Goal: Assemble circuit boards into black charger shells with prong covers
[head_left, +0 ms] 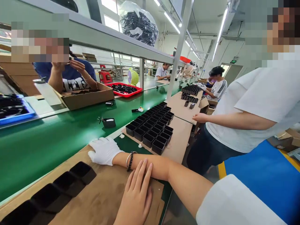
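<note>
the right hand (104,150), in a white glove, lies flat and open on the brown cardboard sheet (103,193) that covers the near table, palm down, holding nothing; a beaded bracelet (130,161) sits at its wrist. the bare left hand (136,197) rests with loose, slightly spread fingers on the right forearm, also holding nothing. the nearest things are the black square trays (58,190), a row lying just left of and below the gloved hand, its long axis running from the lower left corner up toward that hand; the end tray sits near the glove, not touching. the right hand is the nearer one. a bigger block of black trays (152,126) stands well apart, ahead and right, beside the green conveyor belt (47,137).
</note>
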`<state>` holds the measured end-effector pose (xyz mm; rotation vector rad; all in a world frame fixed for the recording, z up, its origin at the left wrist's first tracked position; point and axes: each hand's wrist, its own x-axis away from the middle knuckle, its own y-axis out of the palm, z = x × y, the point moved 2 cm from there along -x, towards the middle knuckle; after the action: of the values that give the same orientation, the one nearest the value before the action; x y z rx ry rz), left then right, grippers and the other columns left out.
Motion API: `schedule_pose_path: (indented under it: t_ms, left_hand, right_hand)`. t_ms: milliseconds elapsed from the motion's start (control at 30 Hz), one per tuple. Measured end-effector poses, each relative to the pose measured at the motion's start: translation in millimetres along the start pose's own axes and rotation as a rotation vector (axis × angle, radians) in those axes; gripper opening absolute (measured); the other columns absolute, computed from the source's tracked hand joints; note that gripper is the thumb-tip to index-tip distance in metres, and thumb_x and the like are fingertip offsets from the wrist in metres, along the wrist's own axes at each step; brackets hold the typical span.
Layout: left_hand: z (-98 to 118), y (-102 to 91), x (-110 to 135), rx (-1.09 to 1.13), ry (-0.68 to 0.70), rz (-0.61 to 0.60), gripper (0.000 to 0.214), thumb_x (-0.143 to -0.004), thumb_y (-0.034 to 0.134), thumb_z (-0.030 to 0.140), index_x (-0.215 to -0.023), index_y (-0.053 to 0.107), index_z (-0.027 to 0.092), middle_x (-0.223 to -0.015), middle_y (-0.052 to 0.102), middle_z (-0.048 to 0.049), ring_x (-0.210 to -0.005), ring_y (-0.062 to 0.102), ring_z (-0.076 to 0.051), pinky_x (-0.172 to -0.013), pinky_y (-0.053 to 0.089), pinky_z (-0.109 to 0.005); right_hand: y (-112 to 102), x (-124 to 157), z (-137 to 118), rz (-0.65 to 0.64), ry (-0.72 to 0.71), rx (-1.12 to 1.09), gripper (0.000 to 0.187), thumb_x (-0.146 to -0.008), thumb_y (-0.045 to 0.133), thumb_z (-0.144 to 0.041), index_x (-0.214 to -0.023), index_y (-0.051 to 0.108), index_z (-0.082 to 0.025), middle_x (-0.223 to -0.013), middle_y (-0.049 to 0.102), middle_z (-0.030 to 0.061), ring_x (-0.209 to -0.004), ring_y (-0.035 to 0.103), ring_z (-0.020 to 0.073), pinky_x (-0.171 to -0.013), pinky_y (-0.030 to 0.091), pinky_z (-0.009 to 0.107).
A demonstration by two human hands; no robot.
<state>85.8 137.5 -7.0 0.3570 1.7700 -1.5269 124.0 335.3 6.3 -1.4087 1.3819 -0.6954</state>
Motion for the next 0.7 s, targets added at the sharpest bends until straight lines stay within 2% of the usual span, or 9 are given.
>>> schedule_pose_path:
  t_ms: [100, 167, 300, 433, 500, 567, 700]
  left_hand:
    - [-3.0, 0.0, 3.4, 0.005, 0.008, -0.016, 0.076, -0.094, 0.046, 0.011, -0.165, 0.018, 0.009, -0.160, 0.046, -0.0162, -0.148, 0.039, -0.029, -0.117, 0.031, -0.039]
    - [-7.0, -1.9, 4.2, 0.003, 0.017, -0.056, 0.074, -0.094, 0.048, 0.012, -0.164, 0.024, 0.011, -0.164, 0.042, -0.0142, -0.150, 0.037, -0.028, -0.119, 0.029, -0.040]
    - [-14.5, -7.7, 1.9, 0.005, 0.003, -0.098, 0.067, -0.094, 0.047, 0.010, -0.160, 0.036, 0.015, -0.165, 0.041, -0.0107, -0.152, 0.035, -0.027, -0.120, 0.028, -0.041]
    - [-15.1, -8.9, -0.3, 0.009, -0.015, -0.116, 0.063, -0.095, 0.045, 0.012, -0.158, 0.040, 0.017, -0.162, 0.045, -0.0105, -0.151, 0.036, -0.027, -0.119, 0.030, -0.043]
    - [-14.8, -8.4, -0.3, 0.012, -0.014, -0.116, 0.062, -0.095, 0.046, 0.013, -0.157, 0.042, 0.017, -0.161, 0.046, -0.0106, -0.151, 0.037, -0.027, -0.119, 0.030, -0.044]
    - [-15.4, -8.1, 0.0, 0.015, -0.001, -0.109, 0.061, -0.095, 0.046, 0.013, -0.156, 0.044, 0.018, -0.160, 0.048, -0.0105, -0.150, 0.038, -0.027, -0.119, 0.030, -0.044]
    - [-18.1, -8.5, -0.1, 0.007, 0.029, -0.111, 0.062, -0.095, 0.046, 0.014, -0.157, 0.042, 0.017, -0.159, 0.050, -0.0110, -0.149, 0.040, -0.027, -0.117, 0.033, -0.044]
  right_hand:
    - [0.2, -7.1, 5.6, 0.001, 0.015, -0.044, 0.028, -0.095, 0.064, -0.038, -0.118, 0.072, -0.024, -0.124, 0.075, 0.0040, -0.119, 0.066, 0.0219, -0.106, 0.050, 0.035]
    - [-0.7, -12.8, 8.5, 0.022, 0.045, -0.088, 0.029, -0.099, 0.059, -0.033, -0.123, 0.070, -0.024, -0.126, 0.075, 0.0025, -0.118, 0.067, 0.0185, -0.104, 0.050, 0.029]
    - [-3.2, -20.3, 16.4, 0.080, 0.140, -0.159, 0.039, -0.104, 0.046, -0.023, -0.140, 0.061, -0.015, -0.136, 0.070, 0.0059, -0.120, 0.065, 0.0149, -0.107, 0.047, 0.023]
    - [-2.4, -18.6, 20.6, 0.051, 0.171, -0.147, 0.034, -0.100, 0.055, -0.025, -0.130, 0.069, -0.017, -0.130, 0.072, 0.0078, -0.121, 0.064, 0.0199, -0.110, 0.046, 0.031]
    - [-1.0, -15.6, 20.1, 0.019, 0.143, -0.119, 0.028, -0.099, 0.057, -0.025, -0.120, 0.074, -0.022, -0.132, 0.072, 0.0052, -0.126, 0.061, 0.0215, -0.118, 0.039, 0.040]
    - [0.6, -12.9, 19.1, -0.009, 0.097, -0.095, 0.028, -0.100, 0.054, -0.024, -0.119, 0.074, -0.028, -0.139, 0.068, 0.0006, -0.131, 0.057, 0.0208, -0.125, 0.029, 0.049]
    - [3.0, -11.7, 18.7, -0.058, 0.043, -0.068, 0.033, -0.103, 0.049, -0.023, -0.125, 0.071, -0.035, -0.147, 0.062, -0.0061, -0.139, 0.052, 0.0172, -0.128, 0.023, 0.049]
